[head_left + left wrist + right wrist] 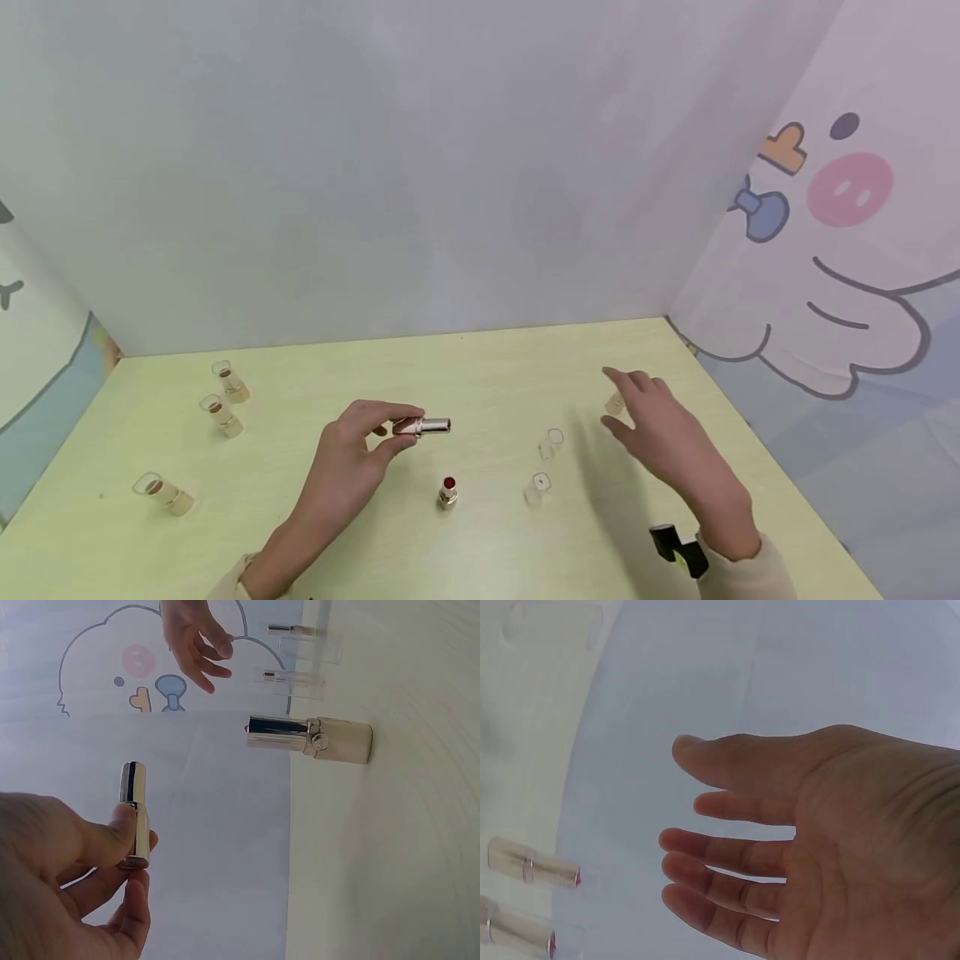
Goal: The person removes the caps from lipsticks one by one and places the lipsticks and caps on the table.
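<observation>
My left hand (347, 467) pinches an uncapped lipstick tube (432, 426) between thumb and fingers above the table. The same shiny tube (136, 817) stands nearly lengthwise in the left wrist view, its base at the fingers. Below and to its right, a second uncapped lipstick (447, 493) stands on the table, its red tip showing. Palm and spread fingers of my right hand (802, 855) hold nothing. In the head view the right hand (667, 437) hovers at the right, partly covering a small clear piece (614, 405).
Two clear caps (555, 438) (537, 490) stand right of the uncapped lipstick. At the left are three gold lipsticks with clear caps (234, 387) (224, 419) (171, 496). A grey curtain (420, 183) hangs behind the table (360, 575), with printed cloth (847, 275) at the right.
</observation>
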A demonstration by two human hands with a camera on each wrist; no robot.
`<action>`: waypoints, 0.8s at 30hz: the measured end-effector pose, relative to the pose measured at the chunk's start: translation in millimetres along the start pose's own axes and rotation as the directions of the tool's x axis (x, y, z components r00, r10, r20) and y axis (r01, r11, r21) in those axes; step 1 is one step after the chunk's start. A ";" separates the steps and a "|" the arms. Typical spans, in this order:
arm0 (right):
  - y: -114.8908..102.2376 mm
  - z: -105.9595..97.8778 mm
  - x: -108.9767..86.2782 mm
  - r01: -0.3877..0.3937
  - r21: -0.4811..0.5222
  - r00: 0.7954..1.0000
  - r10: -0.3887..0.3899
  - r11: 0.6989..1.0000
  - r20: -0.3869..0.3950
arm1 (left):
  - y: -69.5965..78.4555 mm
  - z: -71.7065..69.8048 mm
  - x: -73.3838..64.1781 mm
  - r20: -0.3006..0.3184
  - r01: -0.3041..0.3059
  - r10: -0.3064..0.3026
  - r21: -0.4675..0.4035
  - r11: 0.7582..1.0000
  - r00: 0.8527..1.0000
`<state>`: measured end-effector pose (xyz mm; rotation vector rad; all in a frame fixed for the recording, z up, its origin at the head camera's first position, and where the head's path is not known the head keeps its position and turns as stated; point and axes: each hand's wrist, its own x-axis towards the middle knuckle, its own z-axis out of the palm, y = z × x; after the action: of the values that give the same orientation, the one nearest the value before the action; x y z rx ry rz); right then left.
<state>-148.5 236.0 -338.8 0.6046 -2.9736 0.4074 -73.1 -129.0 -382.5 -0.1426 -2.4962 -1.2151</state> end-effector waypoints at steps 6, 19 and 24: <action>24.5 -10.2 -5.5 -0.099 -0.002 0.994 0.099 0.995 0.056 | -5.6 2.3 3.1 0.028 0.006 -0.005 -0.023 1.000 1.000; 52.7 -1.1 3.2 -0.130 0.042 0.967 0.117 0.991 0.226 | -29.0 14.5 7.7 0.100 0.101 -0.102 0.017 0.995 0.990; 57.7 3.1 6.8 -0.145 0.063 0.957 0.124 0.987 0.262 | -36.7 17.6 9.0 0.104 0.132 -0.135 0.036 0.991 0.985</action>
<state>-177.5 283.8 -354.9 0.4977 -3.2740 0.4985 -95.2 -138.9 -416.4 -0.0343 -2.6514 -1.2534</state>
